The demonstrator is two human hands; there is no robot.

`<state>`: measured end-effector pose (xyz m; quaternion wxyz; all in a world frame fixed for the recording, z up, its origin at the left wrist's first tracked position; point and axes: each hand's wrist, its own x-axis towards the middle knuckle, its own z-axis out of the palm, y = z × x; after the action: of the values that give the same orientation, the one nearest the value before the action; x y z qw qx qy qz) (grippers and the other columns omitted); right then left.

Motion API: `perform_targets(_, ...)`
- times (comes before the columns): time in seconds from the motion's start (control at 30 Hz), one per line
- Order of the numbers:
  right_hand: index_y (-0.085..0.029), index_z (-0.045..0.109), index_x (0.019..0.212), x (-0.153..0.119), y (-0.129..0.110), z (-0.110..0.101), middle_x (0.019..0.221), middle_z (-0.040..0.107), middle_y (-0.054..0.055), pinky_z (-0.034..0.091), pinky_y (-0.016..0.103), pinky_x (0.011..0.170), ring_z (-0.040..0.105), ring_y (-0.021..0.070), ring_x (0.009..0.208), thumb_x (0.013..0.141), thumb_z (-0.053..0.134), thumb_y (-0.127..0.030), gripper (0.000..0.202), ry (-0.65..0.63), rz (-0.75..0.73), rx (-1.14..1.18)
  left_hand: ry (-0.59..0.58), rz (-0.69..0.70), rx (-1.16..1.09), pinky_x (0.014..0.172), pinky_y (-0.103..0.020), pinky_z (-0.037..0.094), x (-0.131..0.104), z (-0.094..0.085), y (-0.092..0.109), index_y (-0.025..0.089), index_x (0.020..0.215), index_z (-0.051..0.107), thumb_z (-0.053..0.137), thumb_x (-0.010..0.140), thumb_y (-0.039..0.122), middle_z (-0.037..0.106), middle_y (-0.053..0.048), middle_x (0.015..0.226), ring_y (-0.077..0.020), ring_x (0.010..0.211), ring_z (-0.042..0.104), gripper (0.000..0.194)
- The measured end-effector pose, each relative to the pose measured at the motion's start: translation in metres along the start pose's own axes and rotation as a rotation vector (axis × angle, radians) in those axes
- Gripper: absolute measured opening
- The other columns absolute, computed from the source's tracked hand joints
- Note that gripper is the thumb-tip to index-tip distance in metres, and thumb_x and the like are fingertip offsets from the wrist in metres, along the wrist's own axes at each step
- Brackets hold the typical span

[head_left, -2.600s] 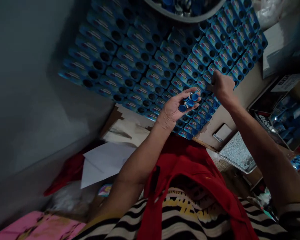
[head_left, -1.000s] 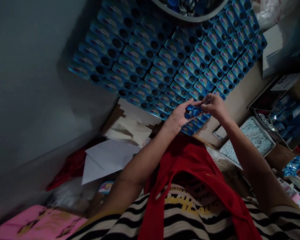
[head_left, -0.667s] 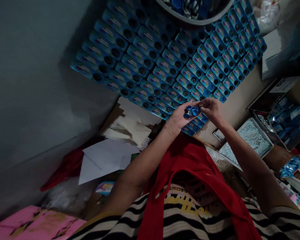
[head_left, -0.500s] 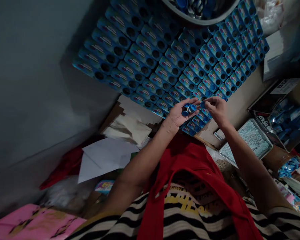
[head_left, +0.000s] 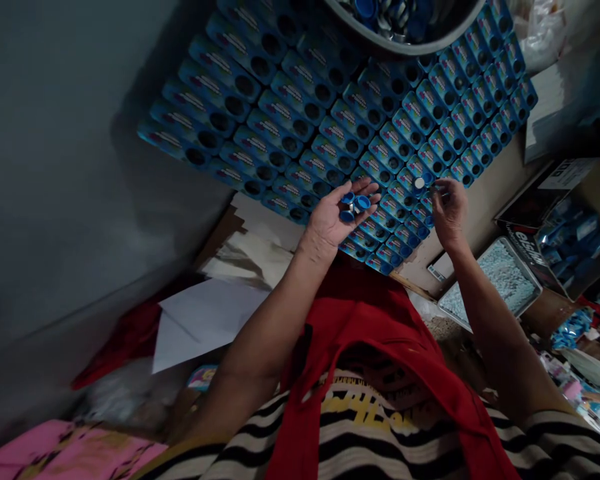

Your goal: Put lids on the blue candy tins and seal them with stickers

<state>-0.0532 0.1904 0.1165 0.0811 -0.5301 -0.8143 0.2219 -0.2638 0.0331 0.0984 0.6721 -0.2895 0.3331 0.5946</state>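
Observation:
My left hand (head_left: 337, 215) is turned palm up, its fingers stretched out, with several small round blue caps (head_left: 363, 203) lying in the palm and on the fingers. To the right, my right hand (head_left: 449, 210) is over the front rows, its fingers loosely curled and apart. Just left of its fingertips is a cap with a white face (head_left: 419, 183), apart from the hand. Below both hands spread rows of blue printed packs (head_left: 330, 150), each with a round hole at one end. Blue discs fill the holes of several packs near my right hand.
A metal bowl (head_left: 410, 48) of blue and silvery pieces stands on the packs at the far side. At right are a tray (head_left: 534, 275) of pale blue pellets and a black carton (head_left: 517, 200) of blue packets. White paper (head_left: 207, 313) lies at left beside a grey wall (head_left: 55, 167).
My left hand has moved left with the caps. My right hand has shifted right and let go of a cap, which now shows its white face.

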Motion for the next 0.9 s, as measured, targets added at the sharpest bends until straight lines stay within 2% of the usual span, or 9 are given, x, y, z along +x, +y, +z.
perform_targets(0.17, -0.026, 0.076, 0.112, 0.021, 0.005, 0.014, 0.113, 0.068, 0.005, 0.055, 0.034, 0.081, 0.066, 0.0191, 0.087, 0.089, 0.075, -0.032, 0.025, -0.112, -0.105, -0.084, -0.039, 0.022, 0.037, 0.101, -0.036, 0.065, -0.004, -0.001, 0.007, 0.016, 0.141, 0.068, 0.051, 0.110, 0.032, 0.079, -0.012, 0.131, -0.0238, 0.120, 0.077, 0.039)
perform_targets(0.27, -0.023, 0.078, 0.101, 0.040, 0.005, 0.017, 0.099, 0.070, 0.004, 0.055, 0.035, 0.081, 0.066, 0.0201, 0.086, 0.082, 0.078, -0.028, 0.019, -0.183, -0.114, -0.092, -0.058, 0.029, 0.044, 0.103, -0.038, 0.065, -0.004, -0.001, 0.009, 0.016, 0.141, 0.068, 0.050, 0.110, 0.031, 0.078, -0.012, 0.132, -0.0249, 0.124, 0.076, 0.039)
perform_targets(0.37, -0.020, 0.078, 0.095, 0.051, 0.007, 0.008, 0.084, 0.071, 0.002, 0.055, 0.033, 0.080, 0.067, 0.0191, 0.080, 0.080, 0.075, -0.025, 0.015, -0.209, -0.083, -0.014, -0.047, 0.030, 0.041, 0.104, -0.039, 0.064, -0.003, -0.003, 0.010, 0.017, 0.140, 0.068, 0.050, 0.110, 0.031, 0.078, -0.012, 0.133, -0.0258, 0.127, 0.074, 0.038)
perform_targets(0.47, -0.019, 0.080, 0.100, 0.043, 0.006, -0.006, 0.080, 0.073, 0.002, 0.055, 0.033, 0.081, 0.069, 0.0197, 0.079, 0.085, 0.065, -0.021, 0.021, -0.188, -0.048, 0.021, -0.044, 0.031, 0.039, 0.105, -0.040, 0.064, -0.004, -0.002, 0.008, 0.016, 0.140, 0.068, 0.049, 0.110, 0.032, 0.078, -0.012, 0.133, -0.0262, 0.129, 0.073, 0.039)
perform_targets(0.57, -0.022, 0.082, 0.099, 0.020, 0.001, -0.012, 0.089, 0.076, 0.004, 0.056, 0.035, 0.085, 0.072, 0.0216, 0.087, 0.087, 0.064, -0.020, 0.022, -0.217, -0.062, 0.001, -0.066, 0.028, 0.032, 0.107, -0.042, 0.063, -0.008, 0.005, 0.003, 0.017, 0.142, 0.068, 0.051, 0.109, 0.032, 0.078, -0.013, 0.134, -0.0273, 0.129, 0.073, 0.040)
perform_targets(0.7, -0.024, 0.084, 0.096, -0.002, -0.011, -0.001, 0.098, 0.075, 0.005, 0.055, 0.036, 0.087, 0.071, 0.0230, 0.091, 0.087, 0.068, -0.021, 0.019, -0.242, -0.056, -0.065, -0.121, 0.007, 0.025, 0.109, -0.043, 0.061, -0.009, 0.018, -0.007, 0.016, 0.144, 0.067, 0.050, 0.110, 0.034, 0.077, -0.013, 0.136, -0.0280, 0.131, 0.072, 0.042)
perform_targets(0.9, -0.021, 0.079, 0.094, 0.006, -0.032, 0.017, 0.099, 0.075, 0.008, 0.051, 0.039, 0.086, 0.070, 0.0282, 0.097, 0.085, 0.067, -0.018, 0.015, -0.300, 0.028, -0.351, -0.159, -0.007, 0.016, 0.109, -0.043, 0.061, 0.003, 0.026, -0.015, 0.015, 0.143, 0.068, 0.050, 0.109, 0.035, 0.077, -0.013, 0.136, -0.0283, 0.131, 0.072, 0.043)
